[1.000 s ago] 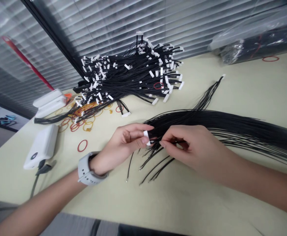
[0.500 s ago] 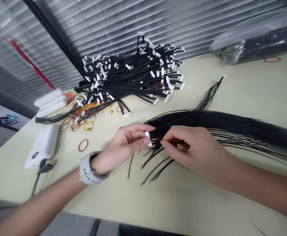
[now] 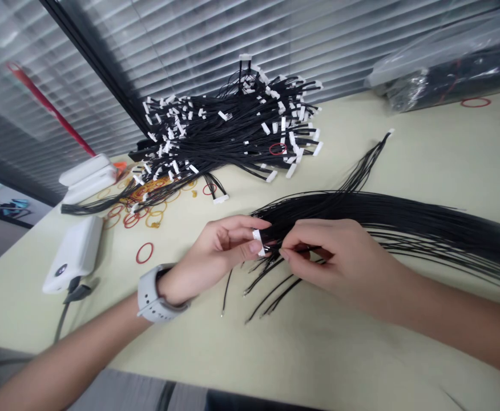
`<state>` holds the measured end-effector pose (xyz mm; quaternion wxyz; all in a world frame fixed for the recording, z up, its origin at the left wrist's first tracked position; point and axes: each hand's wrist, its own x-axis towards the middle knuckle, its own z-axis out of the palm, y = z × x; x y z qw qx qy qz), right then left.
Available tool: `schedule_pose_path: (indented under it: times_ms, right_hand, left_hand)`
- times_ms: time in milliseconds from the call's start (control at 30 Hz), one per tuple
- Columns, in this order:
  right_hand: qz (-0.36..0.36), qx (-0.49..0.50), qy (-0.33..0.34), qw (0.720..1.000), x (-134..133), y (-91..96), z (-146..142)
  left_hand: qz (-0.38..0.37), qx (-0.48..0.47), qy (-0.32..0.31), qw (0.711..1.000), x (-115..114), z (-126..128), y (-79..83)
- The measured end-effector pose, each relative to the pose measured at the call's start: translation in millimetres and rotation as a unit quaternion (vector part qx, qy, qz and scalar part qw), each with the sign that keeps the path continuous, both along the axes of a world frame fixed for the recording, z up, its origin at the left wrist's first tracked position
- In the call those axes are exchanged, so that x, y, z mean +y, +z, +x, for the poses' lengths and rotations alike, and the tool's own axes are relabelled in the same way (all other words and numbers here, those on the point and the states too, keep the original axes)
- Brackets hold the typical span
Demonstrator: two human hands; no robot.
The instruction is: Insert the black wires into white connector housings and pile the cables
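Note:
Between the thumb and fingers of my left hand [image 3: 228,245] is a small white connector housing [image 3: 257,242]. My right hand [image 3: 331,251] pinches a thin black wire [image 3: 278,249] close to the connector's right side; whether the wire's tip sits inside the housing is too small to tell. Both hands are over the near end of a long bundle of black wires [image 3: 387,208], which runs off to the right. Several loose wire ends with small metal terminals [image 3: 271,308] fan out on the table below my hands.
A pile of black cables with white connectors [image 3: 233,125] lies against the blinds. Rubber bands [image 3: 136,211] and a white power bank [image 3: 74,254] with a cable are at left. A plastic bag [image 3: 447,68] sits at back right on the pale table [image 3: 339,359].
My right fingertips have shifted very slightly by the connector. My left hand keeps its hold, and the rest looks the same.

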<state>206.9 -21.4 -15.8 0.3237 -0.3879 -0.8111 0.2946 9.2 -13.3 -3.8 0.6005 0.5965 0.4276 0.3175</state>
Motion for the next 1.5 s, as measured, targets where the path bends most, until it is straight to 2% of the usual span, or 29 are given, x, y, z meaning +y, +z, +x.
schedule_pose_path:
  times_ms: [433, 667, 800, 1033, 1200, 1500]
  right_hand:
    - [0.016, -0.012, 0.018, 1.000, 1.5, -0.5, 1.9]
    - [0.018, -0.045, -0.012, 0.999, 1.9, -3.9, -2.0]
    - [0.024, -0.061, -0.022, 0.998, 2.4, -6.9, -3.7]
    - [0.064, -0.089, 0.006, 0.994, 2.6, -8.4, -7.0]
    - [0.056, -0.070, -0.006, 0.996, 2.3, -11.9, -9.4]
    - [0.105, -0.068, 0.002, 0.992, 4.0, -17.7, -12.0]
  left_hand:
    - [0.056, 0.042, -0.019, 0.997, -1.3, 0.8, -1.1]
    - [0.055, 0.063, -0.006, 0.996, -1.6, 2.5, -1.4]
    - [0.048, 0.051, 0.009, 0.998, -0.9, 3.5, -3.2]
    - [0.037, 0.023, 0.027, 0.999, -3.9, 6.9, -5.0]
    - [0.037, 0.010, 0.039, 0.998, -3.0, 8.5, -6.4]
    - [0.036, -0.003, 0.038, 0.999, -2.6, 7.6, -7.9]
